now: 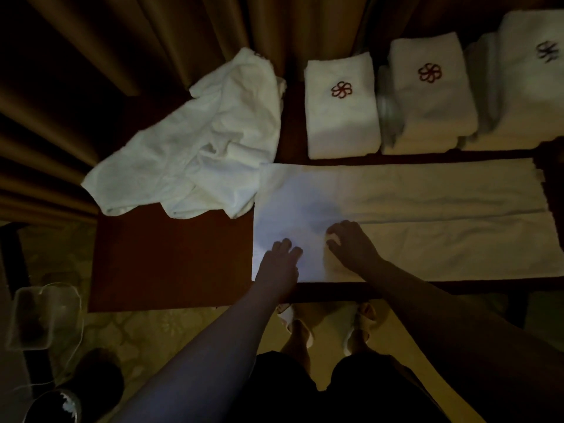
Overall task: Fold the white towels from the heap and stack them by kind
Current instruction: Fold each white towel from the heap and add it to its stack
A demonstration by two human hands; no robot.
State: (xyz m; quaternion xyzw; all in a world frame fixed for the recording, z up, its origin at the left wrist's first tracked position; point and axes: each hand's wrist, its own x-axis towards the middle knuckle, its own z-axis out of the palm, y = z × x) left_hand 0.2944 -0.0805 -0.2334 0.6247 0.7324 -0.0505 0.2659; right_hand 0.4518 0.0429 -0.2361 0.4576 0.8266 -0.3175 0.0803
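A long towel [412, 215] was laid flat along the near edge of the worktop [171, 257], already folded lengthwise, with a seam seen running down its middle. The left hand [279, 264] was pressed on the towel's left end, fingers [287, 247] straight and flat, nothing gripped. The right hand [351, 242] was set just beside it, fingers [335, 236] curled down onto the cloth; a small pucker was seen under them, but whether cloth was actually pinched could not be told in the dim light. The heap [198, 154] of unfolded towels was left crumpled at the back left, touching the long towel's far left corner. Three folded stacks were lined up along the back right: first stack [341, 123] and second stack [430, 111] marked with a red flower logo, third stack [525, 87] with a dark logo. Curtains [122, 41] were hung behind.

Step judged in hand: smoothing or taking hold of the left end before the crosswise fold. Heap not yet cleared, so task judged partway done. Next move judged to call for the left end to be gripped at both corners, lifted and carried rightwards over the strip, edges kept lined up, then the bundle matched to the stack of its kind; which one could not be told, no logo being visible on it
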